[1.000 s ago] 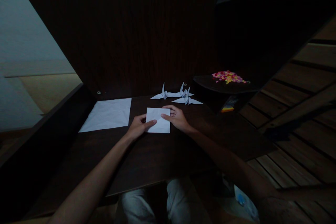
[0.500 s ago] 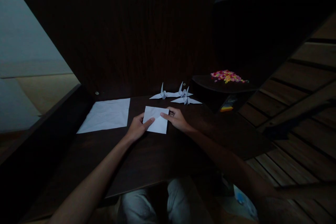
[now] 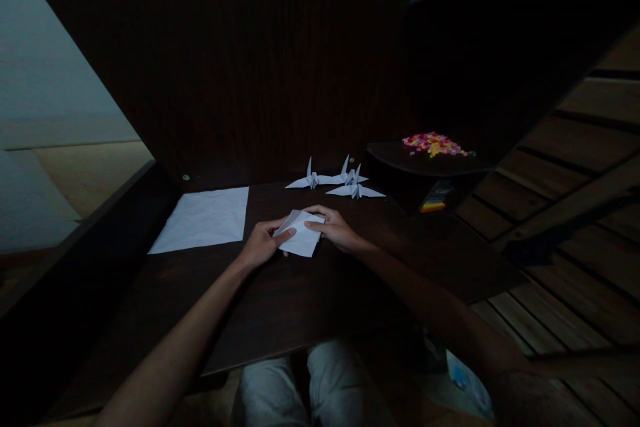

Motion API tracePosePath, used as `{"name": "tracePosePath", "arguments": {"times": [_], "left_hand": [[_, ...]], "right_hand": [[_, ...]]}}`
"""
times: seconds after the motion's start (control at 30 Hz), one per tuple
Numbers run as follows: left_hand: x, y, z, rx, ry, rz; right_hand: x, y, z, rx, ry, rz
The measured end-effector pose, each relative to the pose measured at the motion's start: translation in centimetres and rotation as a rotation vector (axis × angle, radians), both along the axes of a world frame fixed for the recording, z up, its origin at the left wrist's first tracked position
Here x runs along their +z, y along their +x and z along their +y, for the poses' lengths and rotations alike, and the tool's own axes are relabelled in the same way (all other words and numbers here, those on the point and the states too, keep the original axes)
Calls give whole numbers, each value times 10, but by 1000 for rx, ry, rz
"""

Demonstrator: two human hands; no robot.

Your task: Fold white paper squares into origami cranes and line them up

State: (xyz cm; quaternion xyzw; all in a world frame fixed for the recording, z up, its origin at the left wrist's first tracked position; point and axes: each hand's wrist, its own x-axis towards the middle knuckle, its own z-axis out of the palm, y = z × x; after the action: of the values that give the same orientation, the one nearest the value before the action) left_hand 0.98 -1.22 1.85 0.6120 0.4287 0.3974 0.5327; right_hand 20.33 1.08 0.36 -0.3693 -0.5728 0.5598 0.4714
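Note:
Between my two hands is a small folded square of white paper (image 3: pixel 303 241), its layers slightly spread at the upper left. My left hand (image 3: pixel 263 242) grips its left side, thumb on top and fingers underneath. On the right edge, my right hand (image 3: pixel 336 227) pinches the paper with the thumb pressed on its face and the fingers behind. Just beyond stand three white paper cranes (image 3: pixel 356 191) with wings spread. To the left lies a larger sheet of white paper (image 3: pixel 203 219), flat and lightly creased.
The dark wooden desk (image 3: pixel 260 313) has a raised side panel (image 3: pixel 75 240) on the left and a tall back panel. A pile of small pink, red and yellow pieces (image 3: pixel 434 144) lies on a rounded shelf (image 3: pixel 400 159) at the right. Slatted wood (image 3: pixel 575 240) shows farther right.
The folded paper has turned and tilted in my hands, and its layers now show apart at the upper left. My right fingers have moved along its far edge.

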Motion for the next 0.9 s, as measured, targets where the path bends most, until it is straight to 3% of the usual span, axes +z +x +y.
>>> {"name": "tracePosePath", "arguments": {"times": [0.3,0.47,0.73,0.9], "left_hand": [[9,1,-3,-82,-50,-22],[6,4,0,-56,-130,-186],[2,2,1,-47,-74,-170],[7,3,0,-91,-216,-260]], "right_hand": [[-1,4,4,-72,54,0],[0,4,4,-82,39,14],[3,4,3,-132,-3,25],[3,5,2,-128,32,12]]}}
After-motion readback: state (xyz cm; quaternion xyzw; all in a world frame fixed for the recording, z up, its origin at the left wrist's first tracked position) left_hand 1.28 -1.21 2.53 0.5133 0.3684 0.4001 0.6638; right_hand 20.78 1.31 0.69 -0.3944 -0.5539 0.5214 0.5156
